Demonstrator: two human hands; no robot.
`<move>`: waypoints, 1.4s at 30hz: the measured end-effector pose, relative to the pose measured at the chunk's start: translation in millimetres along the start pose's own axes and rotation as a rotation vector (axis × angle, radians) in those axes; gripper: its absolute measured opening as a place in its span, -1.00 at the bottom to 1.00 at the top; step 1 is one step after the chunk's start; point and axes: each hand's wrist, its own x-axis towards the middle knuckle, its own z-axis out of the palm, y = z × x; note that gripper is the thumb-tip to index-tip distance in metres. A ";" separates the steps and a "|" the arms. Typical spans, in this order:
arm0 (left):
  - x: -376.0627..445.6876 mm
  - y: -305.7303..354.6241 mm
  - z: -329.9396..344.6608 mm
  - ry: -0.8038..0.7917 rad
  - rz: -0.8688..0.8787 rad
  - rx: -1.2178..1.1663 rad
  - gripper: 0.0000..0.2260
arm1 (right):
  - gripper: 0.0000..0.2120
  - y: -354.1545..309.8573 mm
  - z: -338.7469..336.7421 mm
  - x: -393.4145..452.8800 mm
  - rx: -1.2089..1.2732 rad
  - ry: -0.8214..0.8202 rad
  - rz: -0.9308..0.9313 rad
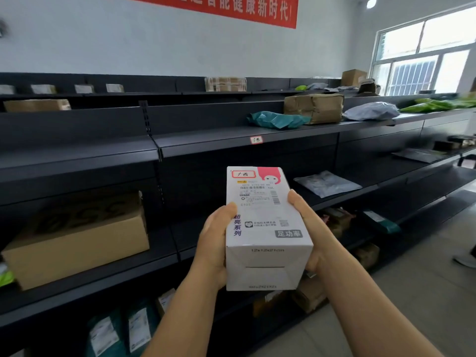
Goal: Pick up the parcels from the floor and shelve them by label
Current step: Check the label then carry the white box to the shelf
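Note:
I hold a white carton parcel (265,228) with a pink corner, a shipping label and a small red-framed handwritten tag on top, at chest height in front of the dark shelving. My left hand (215,243) grips its left side, my right hand (309,228) its right side. A matching red-framed shelf tag (256,140) sits on the edge of the upper shelf (206,143), straight above the parcel. That shelf carries a teal bag (277,120) and a taped brown parcel (314,108) further right.
A big cardboard box (77,240) stands on the left middle shelf. A grey mailer (327,183) lies on the shelf to the right. Low shelves hold several bags and small boxes. The tiled floor (412,292) runs along the right; a shoe (466,260) shows at the far right edge.

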 end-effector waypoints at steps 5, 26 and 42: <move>33.2 -1.7 17.0 0.030 0.067 0.080 -0.31 | -0.50 -26.3 -16.5 16.9 -0.008 -0.052 -0.035; 268.0 172.6 128.5 0.186 0.361 0.150 -0.51 | -0.76 -240.4 -10.7 207.7 -0.726 -0.056 -0.749; 428.9 190.2 80.9 0.061 0.230 0.427 -0.38 | -0.78 -270.7 -27.9 390.7 -0.802 0.196 -0.584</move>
